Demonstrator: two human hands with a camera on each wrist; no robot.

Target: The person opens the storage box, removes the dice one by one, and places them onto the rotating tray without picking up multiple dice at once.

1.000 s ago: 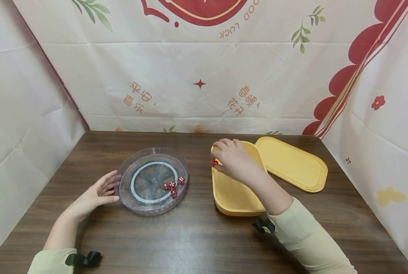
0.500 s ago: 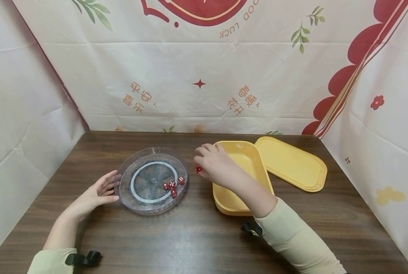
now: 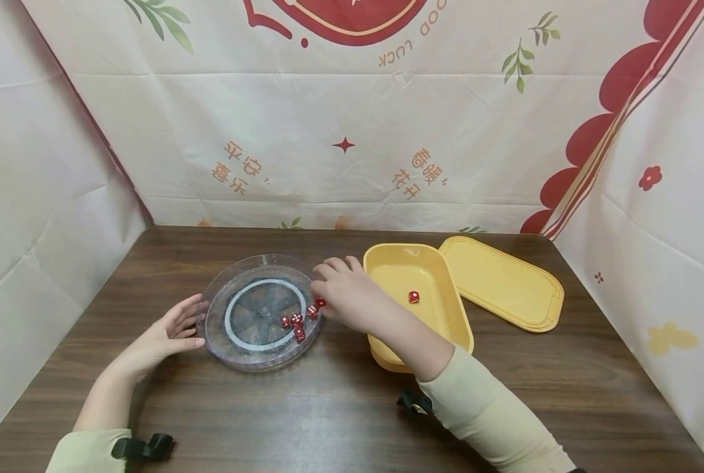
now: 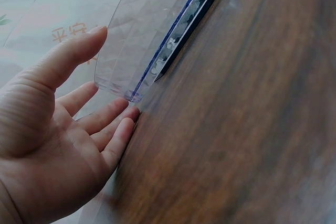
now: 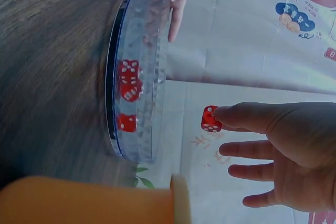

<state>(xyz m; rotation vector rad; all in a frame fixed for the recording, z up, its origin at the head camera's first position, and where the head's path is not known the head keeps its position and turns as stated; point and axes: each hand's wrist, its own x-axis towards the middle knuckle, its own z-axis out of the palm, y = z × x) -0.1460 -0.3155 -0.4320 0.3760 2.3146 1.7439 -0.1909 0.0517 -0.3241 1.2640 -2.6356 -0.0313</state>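
Note:
My right hand [image 3: 352, 295] pinches a translucent red die [image 5: 210, 119] between thumb and forefinger, its other fingers extended. In the head view this hand overlaps the right rim of a clear round dish [image 3: 263, 358]. Inside the dish, several red dice [image 3: 296, 319] lie grouped toward the right side. My left hand [image 3: 165, 335] has its fingers loosely spread at the dish's left side; the left wrist view shows the fingertips [image 4: 123, 127] right at the dish wall. Another red die [image 3: 413, 297] sits on the floor of a yellow rectangular box [image 3: 419, 361], under my right forearm's far side.
A yellow lid [image 3: 505, 282] lies flat behind and right of the box, close against its side. Everything stands on a dark wood table [image 3: 257, 420]. White printed cloth [image 3: 352, 184] walls in the back and both sides.
My right hand has moved left from over the yellow box to the dish's right rim, carrying the die. The die in the box has come into sight. My left hand stays in place.

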